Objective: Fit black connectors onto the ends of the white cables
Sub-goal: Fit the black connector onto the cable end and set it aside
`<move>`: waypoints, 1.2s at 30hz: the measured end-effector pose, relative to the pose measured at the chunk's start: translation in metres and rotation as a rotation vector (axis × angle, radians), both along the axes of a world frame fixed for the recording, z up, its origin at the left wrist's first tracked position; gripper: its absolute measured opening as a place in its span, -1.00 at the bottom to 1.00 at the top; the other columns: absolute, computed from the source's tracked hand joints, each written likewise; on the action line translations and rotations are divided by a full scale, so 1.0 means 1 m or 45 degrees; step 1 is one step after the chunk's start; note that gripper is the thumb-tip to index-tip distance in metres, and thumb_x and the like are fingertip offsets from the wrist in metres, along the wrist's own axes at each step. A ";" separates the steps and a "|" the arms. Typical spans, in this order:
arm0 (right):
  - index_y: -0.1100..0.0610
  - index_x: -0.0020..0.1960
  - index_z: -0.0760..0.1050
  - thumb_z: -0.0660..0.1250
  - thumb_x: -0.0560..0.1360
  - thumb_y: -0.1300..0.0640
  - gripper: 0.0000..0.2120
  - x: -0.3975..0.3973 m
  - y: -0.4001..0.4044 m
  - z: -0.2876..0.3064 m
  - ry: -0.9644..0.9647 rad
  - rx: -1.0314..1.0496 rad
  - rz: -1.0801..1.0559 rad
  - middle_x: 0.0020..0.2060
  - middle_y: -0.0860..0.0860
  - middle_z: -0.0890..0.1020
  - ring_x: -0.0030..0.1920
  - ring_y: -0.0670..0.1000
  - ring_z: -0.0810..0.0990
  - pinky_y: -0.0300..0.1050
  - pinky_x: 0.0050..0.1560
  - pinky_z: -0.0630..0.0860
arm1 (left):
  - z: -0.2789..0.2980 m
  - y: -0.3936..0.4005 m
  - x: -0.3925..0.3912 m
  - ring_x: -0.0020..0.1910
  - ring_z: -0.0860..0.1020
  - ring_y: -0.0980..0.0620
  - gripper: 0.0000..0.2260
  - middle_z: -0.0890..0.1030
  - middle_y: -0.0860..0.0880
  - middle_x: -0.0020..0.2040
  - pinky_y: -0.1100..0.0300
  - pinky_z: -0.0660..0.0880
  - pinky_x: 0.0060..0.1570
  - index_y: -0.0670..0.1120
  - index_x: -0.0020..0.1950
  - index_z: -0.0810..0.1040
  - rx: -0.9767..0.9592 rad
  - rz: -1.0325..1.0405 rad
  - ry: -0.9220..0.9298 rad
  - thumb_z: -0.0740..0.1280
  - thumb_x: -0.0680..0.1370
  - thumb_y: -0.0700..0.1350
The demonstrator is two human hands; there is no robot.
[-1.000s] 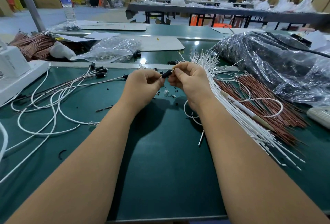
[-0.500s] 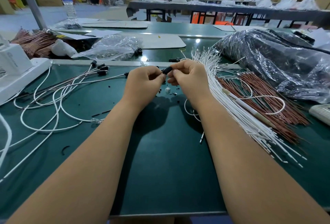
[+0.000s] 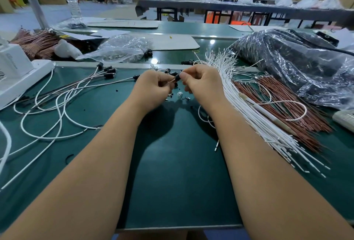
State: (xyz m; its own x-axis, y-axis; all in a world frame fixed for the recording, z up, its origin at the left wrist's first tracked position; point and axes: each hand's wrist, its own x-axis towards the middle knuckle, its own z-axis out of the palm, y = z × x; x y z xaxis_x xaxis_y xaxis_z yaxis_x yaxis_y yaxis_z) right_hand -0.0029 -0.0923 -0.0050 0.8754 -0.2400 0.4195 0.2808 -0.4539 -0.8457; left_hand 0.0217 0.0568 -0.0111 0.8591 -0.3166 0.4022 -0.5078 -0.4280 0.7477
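My right hand (image 3: pixel 203 84) pinches a small black connector (image 3: pixel 177 77) above the green table. My left hand (image 3: pixel 153 88) pinches a thin wire end (image 3: pixel 171 81) that points into the connector. A white cable (image 3: pixel 203 117) loops down under my right wrist. A thick bundle of white cables (image 3: pixel 254 117) lies to the right of my right hand. Several cables with black connectors fitted (image 3: pixel 109 71) lie spread out on the left. Loose black connectors (image 3: pixel 170 71) sit just beyond my hands.
Brown wires (image 3: pixel 287 105) lie right of the white bundle, with a dark plastic bag (image 3: pixel 298 63) behind them. A clear bag of parts (image 3: pixel 118 50) and a white device (image 3: pixel 17 73) stand at the left. A water bottle (image 3: pixel 71 0) stands far left.
My hands have drawn slightly apart, and a short stretch of wire now shows between the left fingers and the black connector. The camera has tilted down a little.
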 end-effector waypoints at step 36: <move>0.11 -0.15 0.51 0.18 0.64 0.22 -0.78 0.008 -0.007 -0.006 0.197 0.335 0.128 -0.37 -0.02 0.48 -0.47 -0.14 0.44 -0.29 -0.42 0.44 | 0.000 0.003 -0.002 -0.47 0.24 0.12 -0.84 0.36 -0.03 -0.42 0.36 0.21 -0.48 0.03 -0.19 0.63 -0.039 -0.024 0.150 0.34 0.57 -0.12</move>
